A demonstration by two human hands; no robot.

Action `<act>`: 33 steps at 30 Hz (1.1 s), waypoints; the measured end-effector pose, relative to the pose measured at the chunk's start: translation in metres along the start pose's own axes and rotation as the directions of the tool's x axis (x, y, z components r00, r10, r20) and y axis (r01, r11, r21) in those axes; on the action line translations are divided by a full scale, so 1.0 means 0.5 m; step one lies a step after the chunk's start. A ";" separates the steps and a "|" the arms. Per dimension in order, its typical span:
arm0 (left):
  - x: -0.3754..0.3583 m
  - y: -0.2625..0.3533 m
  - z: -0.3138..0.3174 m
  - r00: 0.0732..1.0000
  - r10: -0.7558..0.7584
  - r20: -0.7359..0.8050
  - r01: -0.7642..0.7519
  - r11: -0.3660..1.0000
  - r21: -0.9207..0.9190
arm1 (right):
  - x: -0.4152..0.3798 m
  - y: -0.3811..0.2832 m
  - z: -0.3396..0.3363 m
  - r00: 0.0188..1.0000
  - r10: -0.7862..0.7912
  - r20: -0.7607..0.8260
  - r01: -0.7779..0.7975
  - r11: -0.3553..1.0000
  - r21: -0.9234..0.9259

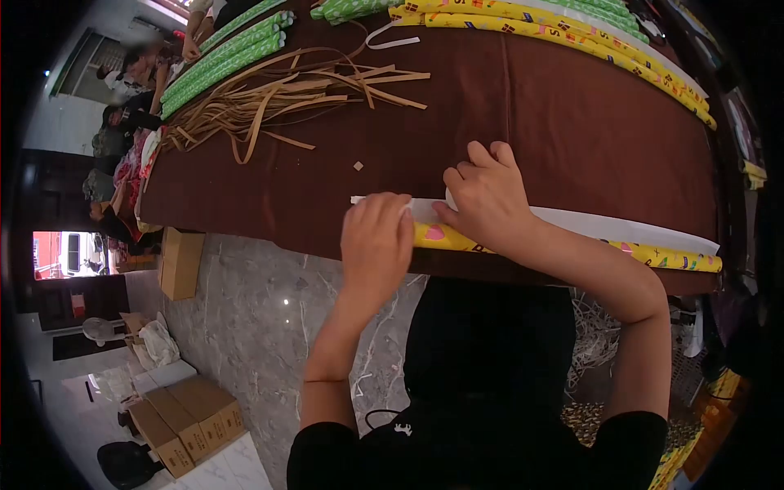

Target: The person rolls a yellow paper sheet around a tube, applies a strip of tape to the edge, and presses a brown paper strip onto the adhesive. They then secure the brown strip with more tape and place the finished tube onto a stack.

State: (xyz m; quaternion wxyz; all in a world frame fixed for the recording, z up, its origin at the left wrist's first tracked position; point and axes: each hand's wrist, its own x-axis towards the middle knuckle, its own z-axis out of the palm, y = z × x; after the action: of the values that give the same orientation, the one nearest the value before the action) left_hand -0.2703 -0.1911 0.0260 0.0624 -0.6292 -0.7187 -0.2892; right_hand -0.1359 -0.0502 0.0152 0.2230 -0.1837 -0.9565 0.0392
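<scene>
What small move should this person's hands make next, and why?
Perhaps roll the yellow roll forward over the white strip: the strip lies exposed along the roll's far side, and the left hand and right hand are both at the roll.

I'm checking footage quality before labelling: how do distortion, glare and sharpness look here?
Head view: strong fisheye distortion, with the brown tabletop looking bowed and the picture's corners black; head view: small bright glare spots on the grey floor, and the doorway partly washed out; head view: the yellow roll is clear enough to show its printed pattern.
</scene>
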 end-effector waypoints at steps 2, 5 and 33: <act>-0.016 0.018 0.018 0.998 0.063 0.023 -0.064 0.996 0.067 | -0.001 0.000 0.003 1.000 0.001 -0.022 -0.001 1.000 -0.002; -0.033 0.013 0.038 0.997 0.054 0.062 -0.062 0.989 0.132 | -0.002 -0.002 0.007 1.000 0.025 -0.014 -0.026 1.000 -0.015; -0.048 0.005 0.050 0.988 0.038 0.147 -0.072 0.970 0.232 | -0.214 0.114 -0.230 0.860 0.510 -0.001 -0.474 0.799 -0.371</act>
State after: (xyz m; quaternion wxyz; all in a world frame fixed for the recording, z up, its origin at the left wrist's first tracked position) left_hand -0.2564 -0.1998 -0.0046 0.0937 -0.6561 -0.7328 -0.1543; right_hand 0.0230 -0.0373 0.0656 0.1204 -0.4611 -0.8764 -0.0701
